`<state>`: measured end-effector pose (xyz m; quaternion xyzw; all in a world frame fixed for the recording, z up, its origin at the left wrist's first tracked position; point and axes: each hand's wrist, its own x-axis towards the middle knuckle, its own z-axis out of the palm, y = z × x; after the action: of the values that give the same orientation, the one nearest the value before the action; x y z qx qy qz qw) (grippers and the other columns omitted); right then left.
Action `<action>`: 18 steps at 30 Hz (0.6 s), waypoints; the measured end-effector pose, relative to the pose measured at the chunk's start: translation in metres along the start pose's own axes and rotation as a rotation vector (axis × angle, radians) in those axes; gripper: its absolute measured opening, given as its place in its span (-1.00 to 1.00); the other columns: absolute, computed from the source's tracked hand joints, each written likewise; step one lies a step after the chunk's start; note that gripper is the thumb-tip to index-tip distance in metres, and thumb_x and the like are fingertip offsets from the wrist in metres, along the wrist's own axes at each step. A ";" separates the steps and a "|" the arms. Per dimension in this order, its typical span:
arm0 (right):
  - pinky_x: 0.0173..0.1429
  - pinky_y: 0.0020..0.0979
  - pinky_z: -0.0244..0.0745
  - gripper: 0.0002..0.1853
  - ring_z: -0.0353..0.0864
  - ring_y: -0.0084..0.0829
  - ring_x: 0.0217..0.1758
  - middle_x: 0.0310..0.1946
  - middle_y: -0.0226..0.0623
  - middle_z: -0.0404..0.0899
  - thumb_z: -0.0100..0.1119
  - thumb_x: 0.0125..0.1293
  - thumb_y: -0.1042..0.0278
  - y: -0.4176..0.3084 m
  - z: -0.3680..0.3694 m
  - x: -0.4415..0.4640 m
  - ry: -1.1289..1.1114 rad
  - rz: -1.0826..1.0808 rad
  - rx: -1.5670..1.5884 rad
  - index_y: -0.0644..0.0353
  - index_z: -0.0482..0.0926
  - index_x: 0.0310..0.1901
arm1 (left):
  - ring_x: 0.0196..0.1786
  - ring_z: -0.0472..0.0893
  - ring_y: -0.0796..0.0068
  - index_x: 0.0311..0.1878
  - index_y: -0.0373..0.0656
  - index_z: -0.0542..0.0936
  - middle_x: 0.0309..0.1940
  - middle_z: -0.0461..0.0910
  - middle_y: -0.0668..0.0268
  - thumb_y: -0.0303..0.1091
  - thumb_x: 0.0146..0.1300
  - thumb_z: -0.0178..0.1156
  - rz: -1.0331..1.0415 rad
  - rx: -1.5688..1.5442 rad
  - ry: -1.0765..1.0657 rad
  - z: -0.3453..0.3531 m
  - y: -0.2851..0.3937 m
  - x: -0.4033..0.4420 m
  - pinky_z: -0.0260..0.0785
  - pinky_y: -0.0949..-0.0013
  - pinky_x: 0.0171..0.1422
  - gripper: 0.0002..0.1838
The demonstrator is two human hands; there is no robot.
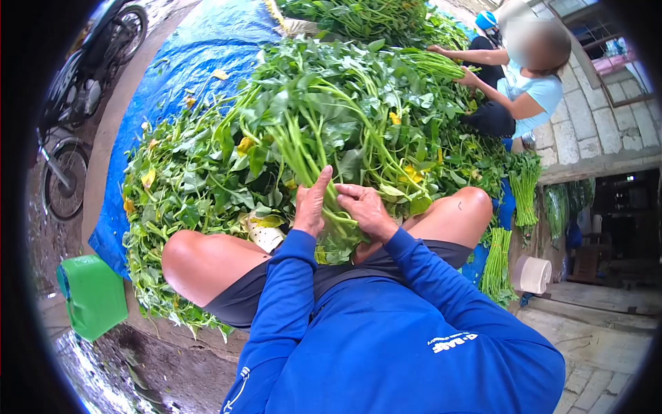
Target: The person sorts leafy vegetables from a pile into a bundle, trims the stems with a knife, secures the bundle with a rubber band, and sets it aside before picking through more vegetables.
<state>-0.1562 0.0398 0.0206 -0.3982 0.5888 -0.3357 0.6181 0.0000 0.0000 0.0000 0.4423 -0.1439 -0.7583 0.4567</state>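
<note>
A bunch of long green stems point(296, 148) with leafy tops rises from between my hands, above my lap. My left hand point(312, 205) is wrapped round the stems from the left, thumb pointing up. Against the right side of the same bunch, my right hand point(367, 210) has its fingers bent together at the lower stems. Lower stem ends hang below both hands, over my lap. A large heap of leafy greens point(193, 183) with some yellow leaves spreads in front of my knees.
A co-worker point(527, 86) sits at the upper right, holding stems. Tied bundles point(495, 265) lie at the right by a whitish roll point(531, 274). A blue tarp point(155, 103) lies under the heap. A green container point(93, 297) and a motorcycle point(79, 103) stand at left.
</note>
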 end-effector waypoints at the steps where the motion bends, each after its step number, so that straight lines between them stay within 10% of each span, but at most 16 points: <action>1: 0.41 -0.31 0.66 -0.61 0.74 -0.44 0.31 0.27 -0.16 0.78 0.29 0.63 0.42 -0.002 0.001 -0.003 0.040 0.023 -0.067 0.16 0.72 0.41 | -0.05 0.69 0.52 0.19 -0.23 0.74 -0.07 0.78 0.36 -0.04 0.31 0.69 0.095 0.032 0.013 0.004 -0.009 0.000 0.57 0.28 0.10 -0.43; 5: 0.23 -0.23 0.66 -0.66 0.78 -0.20 0.06 0.03 -0.08 0.79 0.38 0.48 0.39 -0.018 0.014 -0.017 -0.035 -0.352 -0.645 0.26 0.79 0.22 | -0.36 0.69 0.51 -0.19 -0.24 0.79 -0.34 0.76 0.35 -0.36 0.28 0.57 0.095 0.141 0.196 -0.019 -0.007 0.010 0.54 0.38 -0.25 -0.82; 7: 0.22 -0.06 0.67 -0.68 0.77 0.09 0.10 -0.02 0.09 0.79 0.31 0.42 0.40 -0.054 -0.015 -0.014 0.281 -0.588 -0.552 0.34 0.79 0.11 | -0.45 0.62 0.55 -0.19 -0.19 0.73 -0.43 0.68 0.39 -0.40 0.27 0.53 0.154 0.188 0.158 -0.020 -0.001 0.011 0.47 0.39 -0.32 -0.84; 11: 0.27 0.04 0.65 -0.69 0.77 0.14 0.06 -0.06 0.12 0.79 0.27 0.42 0.24 -0.060 -0.109 0.023 0.710 -0.385 -1.164 0.27 0.81 0.01 | -0.32 0.62 0.55 -0.01 -0.21 0.71 -0.27 0.72 0.39 -0.44 0.22 0.55 0.164 0.291 0.169 -0.020 0.016 0.006 0.50 0.35 -0.16 -0.70; 18: 0.25 -0.03 0.70 -0.69 0.84 0.10 0.07 0.01 0.09 0.84 0.26 0.43 0.17 -0.092 -0.135 0.040 0.372 -0.286 -0.965 0.19 0.84 -0.05 | -0.36 0.66 0.53 0.02 -0.20 0.72 -0.27 0.75 0.37 -0.40 0.26 0.58 0.164 0.316 0.170 -0.017 0.023 0.000 0.54 0.35 -0.26 -0.69</action>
<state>-0.2825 -0.0506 0.0855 -0.6470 0.7158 -0.1726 0.1982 0.0264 -0.0089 0.0046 0.5577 -0.2576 -0.6466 0.4523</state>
